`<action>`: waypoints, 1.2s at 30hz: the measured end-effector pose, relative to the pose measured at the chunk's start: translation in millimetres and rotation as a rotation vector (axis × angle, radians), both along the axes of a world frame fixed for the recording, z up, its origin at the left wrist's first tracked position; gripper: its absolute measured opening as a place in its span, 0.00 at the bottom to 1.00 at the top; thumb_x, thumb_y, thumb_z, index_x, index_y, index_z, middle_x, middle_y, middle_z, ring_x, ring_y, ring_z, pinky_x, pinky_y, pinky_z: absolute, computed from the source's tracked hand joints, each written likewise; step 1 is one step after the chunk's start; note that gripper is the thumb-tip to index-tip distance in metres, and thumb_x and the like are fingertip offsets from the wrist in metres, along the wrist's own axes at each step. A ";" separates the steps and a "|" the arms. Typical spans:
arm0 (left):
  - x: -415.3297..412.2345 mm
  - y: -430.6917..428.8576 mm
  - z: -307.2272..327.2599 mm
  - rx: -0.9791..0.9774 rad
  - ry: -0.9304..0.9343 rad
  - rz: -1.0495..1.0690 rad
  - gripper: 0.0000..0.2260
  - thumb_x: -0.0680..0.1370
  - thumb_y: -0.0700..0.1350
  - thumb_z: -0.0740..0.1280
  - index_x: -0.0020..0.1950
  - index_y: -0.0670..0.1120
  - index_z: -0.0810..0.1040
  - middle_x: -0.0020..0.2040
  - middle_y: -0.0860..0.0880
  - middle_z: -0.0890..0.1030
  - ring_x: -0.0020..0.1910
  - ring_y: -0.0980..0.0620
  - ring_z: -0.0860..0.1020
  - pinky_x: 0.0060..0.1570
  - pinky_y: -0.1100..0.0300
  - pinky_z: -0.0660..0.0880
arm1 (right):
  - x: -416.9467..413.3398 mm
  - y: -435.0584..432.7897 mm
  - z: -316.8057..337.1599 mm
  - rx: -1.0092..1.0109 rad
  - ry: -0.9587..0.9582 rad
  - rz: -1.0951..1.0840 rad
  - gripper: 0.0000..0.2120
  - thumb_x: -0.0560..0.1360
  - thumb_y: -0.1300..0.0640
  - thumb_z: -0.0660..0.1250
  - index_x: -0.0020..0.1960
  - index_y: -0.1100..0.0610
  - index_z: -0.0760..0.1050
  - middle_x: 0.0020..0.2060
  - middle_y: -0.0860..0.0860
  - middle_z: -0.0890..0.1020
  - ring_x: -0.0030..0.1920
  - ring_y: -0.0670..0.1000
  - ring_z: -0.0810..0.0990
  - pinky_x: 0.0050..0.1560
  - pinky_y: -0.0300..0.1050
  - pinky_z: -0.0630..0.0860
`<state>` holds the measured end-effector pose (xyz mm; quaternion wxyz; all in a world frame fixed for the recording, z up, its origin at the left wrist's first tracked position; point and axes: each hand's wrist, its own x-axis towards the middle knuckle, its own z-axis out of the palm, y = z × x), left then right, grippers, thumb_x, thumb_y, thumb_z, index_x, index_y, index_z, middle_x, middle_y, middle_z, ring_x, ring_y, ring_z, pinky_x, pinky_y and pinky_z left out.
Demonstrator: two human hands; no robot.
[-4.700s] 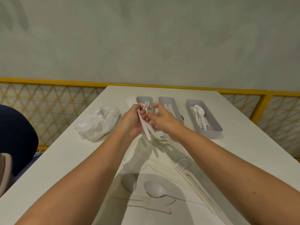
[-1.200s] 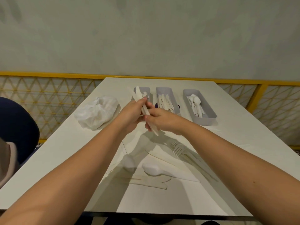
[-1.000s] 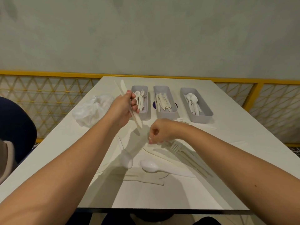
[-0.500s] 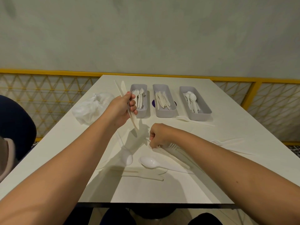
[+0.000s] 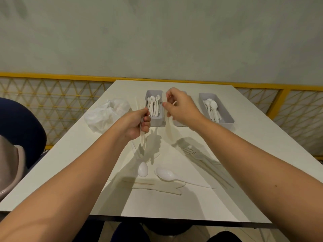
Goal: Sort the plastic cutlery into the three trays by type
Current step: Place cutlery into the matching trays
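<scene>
Our left hand (image 5: pixel 135 124) grips a pale knife (image 5: pixel 143 139) just before the fork tray (image 5: pixel 155 122); our right hand (image 5: pixel 181 109), above the middle tray (image 5: pixel 180 124), pinches a thin white piece (image 5: pixel 174 103). The fork tray and spoon tray (image 5: pixel 228 122) hold sorted cutlery; we judge loose forks (image 5: pixel 192 151), two spoons (image 5: pixel 166 174) and more remain on the table (image 5: pixel 227 198)

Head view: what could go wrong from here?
1. The right hand pinches a thin pale piece above the middle tray, which it mostly hides. The fork tray sits right beside it, so a blind drop may mis-sort.
2. The left hand grips a knife with thinner sticks; one could slip onto the loose spoons nearby.
</scene>
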<state>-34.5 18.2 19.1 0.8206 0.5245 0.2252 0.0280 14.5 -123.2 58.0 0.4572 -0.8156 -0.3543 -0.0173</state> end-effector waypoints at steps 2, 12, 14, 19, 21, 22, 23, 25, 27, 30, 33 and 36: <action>-0.6 -1.9 -0.9 0.010 0.036 -0.025 0.16 0.82 0.51 0.57 0.37 0.45 0.66 0.23 0.51 0.66 0.17 0.57 0.61 0.15 0.69 0.56 | -7.4 1.3 -1.4 0.097 -0.090 0.041 0.06 0.76 0.65 0.62 0.43 0.57 0.68 0.37 0.50 0.75 0.40 0.55 0.79 0.39 0.46 0.74; 3.9 4.0 -0.8 -0.017 -0.037 0.060 0.15 0.80 0.47 0.59 0.36 0.43 0.73 0.32 0.48 0.69 0.31 0.54 0.68 0.34 0.62 0.63 | -28.7 1.8 -30.8 -0.085 -0.415 0.376 0.01 0.72 0.68 0.65 0.44 0.65 0.76 0.47 0.55 0.77 0.48 0.52 0.76 0.48 0.39 0.72; 4.2 8.5 -2.8 0.001 -0.038 0.081 0.14 0.81 0.44 0.57 0.36 0.43 0.72 0.28 0.49 0.70 0.27 0.55 0.67 0.31 0.63 0.64 | -26.9 2.4 -34.3 -0.107 -0.425 0.337 0.03 0.73 0.66 0.65 0.47 0.62 0.75 0.52 0.54 0.74 0.52 0.51 0.73 0.52 0.38 0.71; 0.1 14.7 -1.2 -0.023 -0.057 0.126 0.16 0.83 0.45 0.54 0.36 0.45 0.68 0.23 0.51 0.72 0.23 0.55 0.69 0.25 0.65 0.69 | -17.0 1.8 -49.6 -0.448 -0.231 0.319 0.10 0.75 0.60 0.67 0.55 0.59 0.77 0.48 0.48 0.70 0.48 0.47 0.70 0.46 0.37 0.65; -1.4 16.9 -1.9 -0.029 -0.063 0.142 0.15 0.83 0.44 0.54 0.37 0.45 0.69 0.24 0.50 0.75 0.23 0.55 0.71 0.26 0.65 0.72 | -18.9 3.0 -62.9 -0.616 -0.169 0.444 0.14 0.73 0.59 0.69 0.58 0.60 0.78 0.44 0.46 0.71 0.48 0.47 0.71 0.47 0.36 0.65; -2.1 17.1 -2.0 -0.034 -0.066 0.145 0.14 0.83 0.44 0.54 0.38 0.44 0.70 0.24 0.50 0.75 0.22 0.55 0.72 0.25 0.66 0.72 | -19.5 3.9 -69.2 -0.661 -0.160 0.472 0.14 0.73 0.58 0.70 0.58 0.60 0.79 0.46 0.48 0.73 0.49 0.49 0.72 0.49 0.39 0.68; -2.6 17.0 -2.1 -0.042 -0.069 0.143 0.13 0.83 0.43 0.54 0.39 0.44 0.70 0.24 0.50 0.75 0.22 0.55 0.72 0.25 0.67 0.72 | -19.7 4.4 -73.5 -0.680 -0.160 0.476 0.14 0.73 0.58 0.70 0.58 0.60 0.79 0.49 0.52 0.75 0.51 0.51 0.74 0.53 0.42 0.70; -2.9 17.9 -2.4 -0.059 -0.072 0.142 0.13 0.83 0.43 0.54 0.40 0.44 0.70 0.24 0.50 0.75 0.21 0.55 0.71 0.24 0.67 0.71 | -15.8 5.1 -78.1 -0.683 -0.167 0.450 0.11 0.74 0.59 0.68 0.55 0.61 0.80 0.52 0.55 0.76 0.54 0.53 0.74 0.57 0.47 0.71; -2.7 18.9 -3.7 -0.065 -0.069 0.141 0.13 0.83 0.43 0.53 0.40 0.44 0.69 0.23 0.50 0.74 0.20 0.56 0.70 0.24 0.67 0.70 | -10.5 3.5 -77.4 -0.721 -0.177 0.426 0.09 0.74 0.59 0.67 0.53 0.61 0.78 0.51 0.53 0.74 0.53 0.52 0.71 0.56 0.45 0.70; -1.9 19.0 -6.7 -0.077 -0.063 0.142 0.13 0.83 0.42 0.53 0.40 0.44 0.69 0.23 0.50 0.74 0.19 0.55 0.70 0.24 0.68 0.70 | -4.5 0.1 -70.4 -0.842 -0.149 0.428 0.04 0.76 0.58 0.64 0.48 0.59 0.73 0.47 0.50 0.67 0.48 0.50 0.67 0.50 0.41 0.66; -1.5 17.7 -9.2 -0.078 -0.060 0.118 0.13 0.83 0.42 0.52 0.40 0.44 0.69 0.24 0.50 0.74 0.20 0.55 0.70 0.25 0.65 0.69 | -0.4 -0.4 -66.3 -0.929 -0.157 0.412 0.07 0.77 0.58 0.62 0.42 0.54 0.67 0.42 0.48 0.67 0.44 0.51 0.67 0.44 0.41 0.64; -1.0 16.8 -11.0 -0.078 -0.049 0.093 0.14 0.83 0.41 0.52 0.40 0.44 0.69 0.24 0.50 0.73 0.20 0.55 0.69 0.24 0.66 0.69 | 1.9 -2.3 -64.8 -0.913 -0.135 0.399 0.13 0.77 0.59 0.61 0.36 0.49 0.62 0.36 0.45 0.68 0.41 0.51 0.67 0.39 0.42 0.64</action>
